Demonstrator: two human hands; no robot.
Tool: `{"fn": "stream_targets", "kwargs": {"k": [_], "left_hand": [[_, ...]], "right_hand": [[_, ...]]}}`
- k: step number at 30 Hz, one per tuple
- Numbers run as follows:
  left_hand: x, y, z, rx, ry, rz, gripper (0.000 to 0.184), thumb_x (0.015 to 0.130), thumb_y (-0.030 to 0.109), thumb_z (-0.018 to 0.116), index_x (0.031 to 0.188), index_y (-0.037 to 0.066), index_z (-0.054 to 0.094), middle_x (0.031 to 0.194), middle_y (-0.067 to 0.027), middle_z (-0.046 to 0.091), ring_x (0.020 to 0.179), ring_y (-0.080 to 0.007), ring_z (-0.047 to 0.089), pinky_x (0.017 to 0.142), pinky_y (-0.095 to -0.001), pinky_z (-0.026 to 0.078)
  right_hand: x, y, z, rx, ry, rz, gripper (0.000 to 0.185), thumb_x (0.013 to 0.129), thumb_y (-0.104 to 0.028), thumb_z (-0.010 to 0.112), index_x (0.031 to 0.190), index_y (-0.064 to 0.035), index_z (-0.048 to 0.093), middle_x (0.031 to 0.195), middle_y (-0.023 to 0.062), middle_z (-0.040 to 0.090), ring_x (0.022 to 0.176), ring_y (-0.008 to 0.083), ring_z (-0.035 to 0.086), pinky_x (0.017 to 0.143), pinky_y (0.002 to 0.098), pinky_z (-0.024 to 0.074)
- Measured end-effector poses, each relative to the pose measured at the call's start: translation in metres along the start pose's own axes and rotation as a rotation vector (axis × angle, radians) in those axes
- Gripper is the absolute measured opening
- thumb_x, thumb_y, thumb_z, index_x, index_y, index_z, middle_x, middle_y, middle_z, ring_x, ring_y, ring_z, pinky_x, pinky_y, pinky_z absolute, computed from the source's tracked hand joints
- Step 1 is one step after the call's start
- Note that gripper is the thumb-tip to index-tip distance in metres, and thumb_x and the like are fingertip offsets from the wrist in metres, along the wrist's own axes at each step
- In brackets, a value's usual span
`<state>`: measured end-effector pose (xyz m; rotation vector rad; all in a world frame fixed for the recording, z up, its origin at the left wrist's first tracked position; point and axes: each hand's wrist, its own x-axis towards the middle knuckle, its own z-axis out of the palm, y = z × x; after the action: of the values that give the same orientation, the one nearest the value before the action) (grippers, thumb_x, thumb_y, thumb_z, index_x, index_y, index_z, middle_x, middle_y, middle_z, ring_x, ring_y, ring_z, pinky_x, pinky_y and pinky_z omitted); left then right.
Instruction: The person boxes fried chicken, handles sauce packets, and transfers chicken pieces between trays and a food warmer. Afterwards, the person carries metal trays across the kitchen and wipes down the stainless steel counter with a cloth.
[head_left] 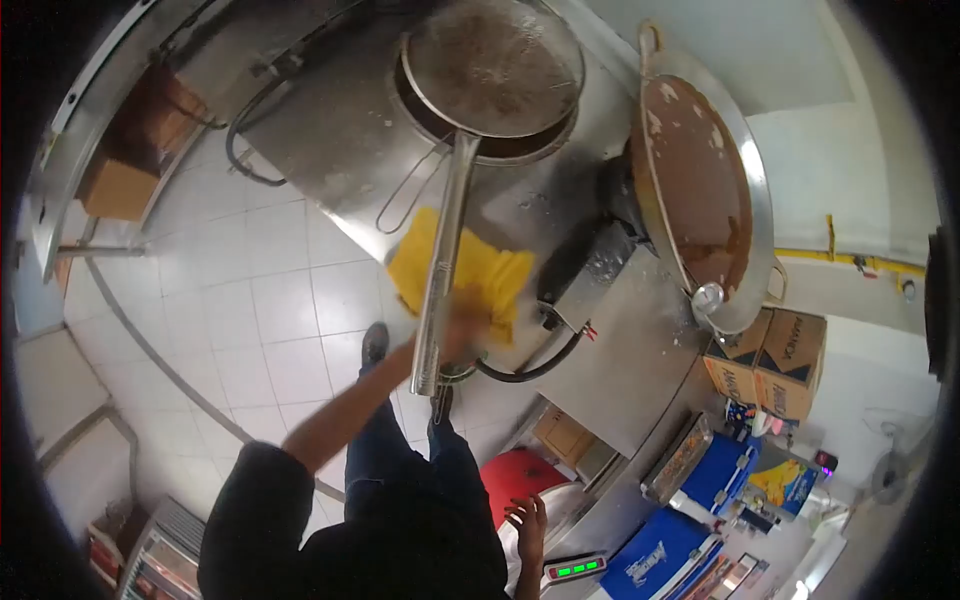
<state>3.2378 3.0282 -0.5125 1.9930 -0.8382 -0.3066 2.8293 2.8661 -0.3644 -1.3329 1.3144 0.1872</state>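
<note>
My left hand (pixel 467 328), blurred, is on a yellow cloth (pixel 492 277) at the front edge of the steel counter (pixel 330 150). Its fingers seem bunched into the cloth. The long metal handle of a large round strainer (pixel 495 65) passes over the cloth and hides part of it and of the hand. That strainer rests on top of a pot (pixel 540 148), covering most of its mouth. A wire loop handle (pixel 408 195) sticks out beside it. My right hand (pixel 528 525) hangs low at my side, holding nothing, fingers apart, near a digital scale (pixel 575 569).
A big pan (pixel 755 190) of brown mixture stands at right on a burner, a ladle (pixel 708 297) at its rim. A black hose (pixel 540 368) curves below the counter edge. Cartons (pixel 790 350), blue boxes (pixel 655 560) and a red round thing (pixel 515 480) are at right.
</note>
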Motion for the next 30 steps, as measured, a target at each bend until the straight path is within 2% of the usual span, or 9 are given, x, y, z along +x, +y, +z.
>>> {"fn": "stream_targets", "kwargs": {"k": [2,4,7,13,15,19,21,25,30], "left_hand": [[-0.014,0.041,-0.006,-0.035,0.077,-0.128,0.027,0.089,0.014,0.062,0.115,0.012,0.067,0.118,-0.0157,0.064,0.124,-0.032,0.051,0.109,-0.0475,0.035],[-0.051,0.052,0.048,-0.873,0.348,-0.473,0.024,0.098,0.02,0.052,0.107,0.001,0.065,0.075,-0.0052,0.063,0.066,-0.0177,0.057,0.066,-0.0298,0.046],[-0.065,0.114,0.038,-1.172,0.159,-0.78,0.037,0.103,0.03,0.045,0.074,0.008,0.051,0.066,0.0046,0.045,0.06,-0.0057,0.042,0.055,-0.0265,0.035],[-0.014,0.24,0.104,-1.6,0.359,-0.888,0.033,0.104,0.028,0.043,0.081,0.006,0.051,0.074,0.0043,0.045,0.066,-0.0085,0.043,0.059,-0.0286,0.037],[0.007,0.239,0.158,-1.083,0.125,-0.603,0.035,0.104,0.027,0.042,0.08,0.003,0.047,0.073,-0.0005,0.044,0.069,-0.0121,0.042,0.064,-0.0342,0.038],[0.113,0.243,0.268,-0.496,0.643,-0.332,0.036,0.103,0.023,0.044,0.077,-0.002,0.041,0.07,-0.0141,0.041,0.07,-0.0265,0.039,0.069,-0.0403,0.036],[0.163,0.221,0.306,-0.248,0.662,-0.405,0.032,0.103,0.025,0.042,0.09,-0.001,0.055,0.084,-0.0157,0.056,0.083,-0.0326,0.052,0.082,-0.0425,0.041],[0.256,0.206,0.346,0.497,0.649,-0.569,0.045,0.102,0.035,0.031,0.117,0.003,0.059,0.128,-0.0245,0.054,0.122,-0.043,0.043,0.11,-0.0597,0.02],[0.363,0.172,0.382,0.724,0.601,-0.488,0.051,0.096,0.039,0.037,0.133,0.009,0.053,0.14,-0.0229,0.046,0.132,-0.0459,0.035,0.109,-0.0618,0.02]], "right_hand": [[-0.005,0.003,-0.005,0.065,0.047,0.025,0.041,0.101,-0.038,0.05,0.129,-0.0079,0.045,0.102,0.0128,0.065,0.085,0.0213,0.067,0.074,0.035,0.0557],[-0.007,0.005,-0.01,0.114,0.065,0.065,0.045,0.1,-0.04,0.051,0.13,-0.0074,0.044,0.103,0.0132,0.065,0.086,0.0222,0.067,0.074,0.0359,0.0559],[-0.004,0.01,-0.018,0.16,0.093,0.171,0.049,0.099,-0.042,0.053,0.131,-0.0058,0.044,0.106,0.0147,0.064,0.088,0.0225,0.066,0.076,0.0359,0.0554],[0.026,0.022,-0.055,0.224,-0.005,0.135,0.055,0.098,-0.044,0.053,0.137,-0.0066,0.042,0.111,0.0116,0.064,0.09,0.0171,0.063,0.077,0.0308,0.0506],[0.041,0.025,-0.072,0.237,-0.022,0.072,0.057,0.099,-0.044,0.052,0.138,-0.0048,0.041,0.112,0.0119,0.063,0.091,0.0177,0.063,0.078,0.0313,0.0511],[0.079,0.033,-0.119,0.329,-0.028,0.021,0.042,0.101,-0.035,0.05,0.131,-0.0059,0.045,0.108,0.0125,0.064,0.089,0.0183,0.065,0.078,0.0315,0.0535],[0.097,0.042,-0.15,0.411,-0.053,0.003,0.043,0.101,-0.032,0.05,0.134,-0.0059,0.042,0.109,0.0131,0.064,0.091,0.0188,0.065,0.078,0.0325,0.0535],[0.114,0.048,-0.206,0.486,-0.036,0.044,0.049,0.099,-0.034,0.052,0.136,-0.0039,0.039,0.111,0.0142,0.063,0.093,0.0202,0.064,0.079,0.0321,0.0529],[0.125,0.067,-0.244,0.615,-0.033,0.119,0.047,0.101,-0.035,0.049,0.136,-0.0054,0.04,0.111,0.014,0.062,0.094,0.0204,0.064,0.081,0.0339,0.0533]]}}
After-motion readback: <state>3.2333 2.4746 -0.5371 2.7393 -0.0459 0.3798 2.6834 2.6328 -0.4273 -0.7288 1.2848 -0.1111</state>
